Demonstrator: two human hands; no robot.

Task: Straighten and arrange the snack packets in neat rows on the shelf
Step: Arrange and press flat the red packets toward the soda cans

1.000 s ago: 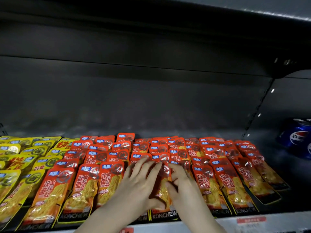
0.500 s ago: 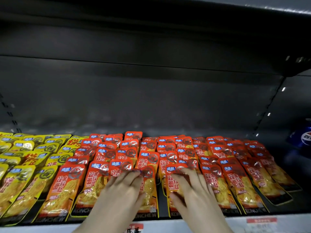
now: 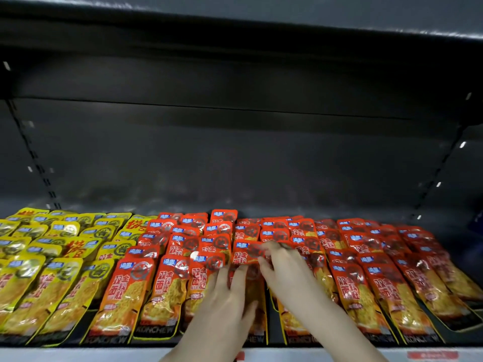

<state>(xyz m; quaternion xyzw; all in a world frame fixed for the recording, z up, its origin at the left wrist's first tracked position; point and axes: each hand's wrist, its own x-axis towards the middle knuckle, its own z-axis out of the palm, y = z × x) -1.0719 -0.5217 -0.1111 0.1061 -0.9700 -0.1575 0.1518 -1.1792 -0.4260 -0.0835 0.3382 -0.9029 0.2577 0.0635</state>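
Setting: retail shop, snack aisle.

Evidence recorded:
- A dark metal shelf (image 3: pixel 287 205) is stocked with many identical red packets (image 3: pixel 347 257), laid in overlapping rows under and beyond the left grip (image 3: pixel 224 304) and the right grip (image 3: pixel 290 278).
- Matching yellow packets (image 3: pixel 52 257) are ranged well left of the left grip.
- A pale label rail (image 3: pixel 78 354) is fitted along the shelf front, nearer than both grips.
- A red tag (image 3: pixel 432 355), its print unreadable, is fixed on the rail to the right of the right grip.
- Slotted uprights (image 3: pixel 34 158) and an upper shelf (image 3: pixel 235 27) are seen behind and above the grips.
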